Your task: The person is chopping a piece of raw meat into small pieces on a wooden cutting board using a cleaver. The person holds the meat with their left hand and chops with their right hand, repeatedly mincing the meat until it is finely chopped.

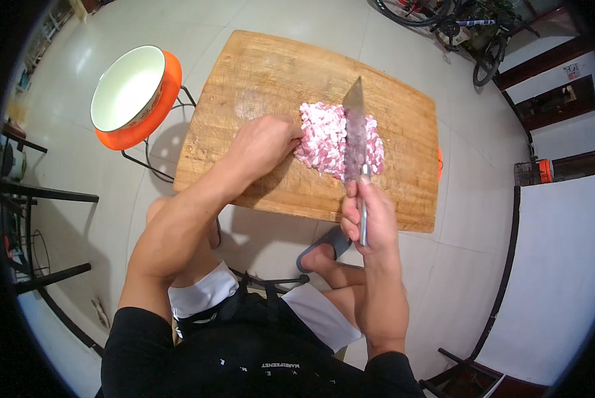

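A flat heap of chopped pink-and-white meat (321, 136) lies on the wooden cutting board (264, 73). My right hand (375, 215) is closed round the metal handle of a cleaver (354, 126). Its blade stands nearly on edge over the right part of the meat, tip pointing away from me, so some meat is hidden behind it. My left hand (265, 144) rests at the left edge of the heap with its fingers curled and their tips against the meat. Whether a bit of meat is pinched between those fingertips is too small to make out.
Left of the board, a white enamel bowl (126, 89) stands on a round orange stool (171, 78). Black metal legs (52, 192) of furniture reach in at the far left. A bicycle (453, 26) is at the back right. My slippered foot (321, 255) is below the board's near edge.
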Demonstrator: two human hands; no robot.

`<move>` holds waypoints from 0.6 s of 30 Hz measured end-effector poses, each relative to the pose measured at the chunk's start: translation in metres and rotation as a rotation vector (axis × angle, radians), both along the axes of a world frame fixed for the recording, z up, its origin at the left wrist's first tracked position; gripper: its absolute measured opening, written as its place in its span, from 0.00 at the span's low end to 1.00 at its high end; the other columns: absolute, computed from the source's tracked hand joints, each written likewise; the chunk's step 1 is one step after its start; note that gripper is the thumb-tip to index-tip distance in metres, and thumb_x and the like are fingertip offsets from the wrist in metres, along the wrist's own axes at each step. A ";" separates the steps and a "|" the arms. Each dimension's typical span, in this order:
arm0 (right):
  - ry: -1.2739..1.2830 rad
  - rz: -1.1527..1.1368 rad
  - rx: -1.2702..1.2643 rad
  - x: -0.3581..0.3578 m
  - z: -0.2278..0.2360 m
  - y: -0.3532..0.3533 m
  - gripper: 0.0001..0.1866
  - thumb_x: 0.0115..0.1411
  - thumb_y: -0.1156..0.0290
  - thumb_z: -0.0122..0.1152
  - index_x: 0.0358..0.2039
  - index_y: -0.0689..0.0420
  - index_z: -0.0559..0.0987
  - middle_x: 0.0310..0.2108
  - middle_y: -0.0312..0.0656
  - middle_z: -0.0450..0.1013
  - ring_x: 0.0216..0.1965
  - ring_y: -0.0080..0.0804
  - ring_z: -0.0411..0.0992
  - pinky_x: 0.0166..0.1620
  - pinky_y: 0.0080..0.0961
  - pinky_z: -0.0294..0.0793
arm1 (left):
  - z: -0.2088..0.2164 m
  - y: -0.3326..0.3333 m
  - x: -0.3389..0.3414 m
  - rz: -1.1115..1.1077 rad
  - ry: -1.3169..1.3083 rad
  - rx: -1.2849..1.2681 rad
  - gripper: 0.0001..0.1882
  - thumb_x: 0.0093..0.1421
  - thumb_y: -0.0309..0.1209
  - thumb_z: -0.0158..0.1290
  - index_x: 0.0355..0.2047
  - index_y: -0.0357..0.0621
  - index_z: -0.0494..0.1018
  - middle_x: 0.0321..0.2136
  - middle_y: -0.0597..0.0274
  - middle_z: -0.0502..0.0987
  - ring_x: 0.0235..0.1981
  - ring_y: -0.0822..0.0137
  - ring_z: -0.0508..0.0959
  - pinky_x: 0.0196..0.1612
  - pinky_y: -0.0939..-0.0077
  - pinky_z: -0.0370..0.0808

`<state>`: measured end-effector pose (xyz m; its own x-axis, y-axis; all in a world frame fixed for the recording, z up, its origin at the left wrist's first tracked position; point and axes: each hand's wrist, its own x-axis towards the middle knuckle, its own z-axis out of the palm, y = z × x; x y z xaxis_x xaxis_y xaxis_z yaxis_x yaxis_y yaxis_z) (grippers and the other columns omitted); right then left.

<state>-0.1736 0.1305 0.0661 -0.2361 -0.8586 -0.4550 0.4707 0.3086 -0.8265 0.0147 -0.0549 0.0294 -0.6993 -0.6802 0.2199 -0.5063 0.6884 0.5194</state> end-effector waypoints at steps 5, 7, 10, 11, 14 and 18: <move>-0.075 -0.023 -0.074 -0.004 0.004 0.010 0.20 0.81 0.52 0.47 0.41 0.56 0.72 0.17 0.37 0.66 0.10 0.24 0.58 0.14 0.21 0.60 | 0.008 0.002 -0.003 0.087 0.091 0.045 0.14 0.68 0.31 0.60 0.52 0.44 0.83 0.44 0.50 0.82 0.47 0.46 0.83 0.50 0.54 0.81; -0.050 -0.040 0.033 -0.003 -0.007 -0.002 0.19 0.81 0.52 0.47 0.40 0.55 0.72 0.17 0.37 0.65 0.09 0.24 0.58 0.14 0.21 0.59 | 0.006 0.006 -0.010 0.058 0.171 0.004 0.18 0.70 0.31 0.59 0.59 0.44 0.79 0.53 0.48 0.80 0.55 0.46 0.81 0.56 0.56 0.80; -0.120 -0.049 -0.030 -0.004 0.007 0.004 0.20 0.82 0.51 0.43 0.41 0.54 0.73 0.16 0.35 0.66 0.09 0.24 0.60 0.14 0.22 0.59 | -0.004 0.016 -0.022 -0.007 0.223 -0.125 0.25 0.71 0.31 0.58 0.66 0.41 0.73 0.64 0.45 0.74 0.64 0.44 0.75 0.65 0.56 0.75; -0.158 -0.054 -0.058 -0.006 0.009 0.007 0.21 0.83 0.51 0.42 0.41 0.54 0.74 0.16 0.34 0.66 0.08 0.24 0.60 0.13 0.21 0.59 | -0.006 0.019 -0.027 -0.033 0.231 -0.176 0.27 0.71 0.31 0.58 0.69 0.40 0.71 0.68 0.44 0.71 0.67 0.43 0.73 0.68 0.56 0.74; -0.137 -0.128 -0.165 -0.013 0.016 0.011 0.20 0.82 0.51 0.44 0.41 0.54 0.73 0.16 0.35 0.65 0.09 0.24 0.59 0.13 0.21 0.60 | -0.007 0.023 -0.043 -0.105 0.182 -0.228 0.30 0.72 0.35 0.56 0.71 0.38 0.68 0.72 0.43 0.67 0.72 0.42 0.67 0.75 0.52 0.65; -0.121 -0.201 -0.216 -0.025 0.013 0.016 0.20 0.82 0.52 0.45 0.41 0.55 0.73 0.16 0.36 0.65 0.09 0.24 0.59 0.14 0.20 0.61 | -0.020 0.024 -0.051 -0.138 -0.025 -0.319 0.31 0.74 0.41 0.51 0.73 0.39 0.66 0.74 0.47 0.66 0.75 0.49 0.64 0.77 0.49 0.60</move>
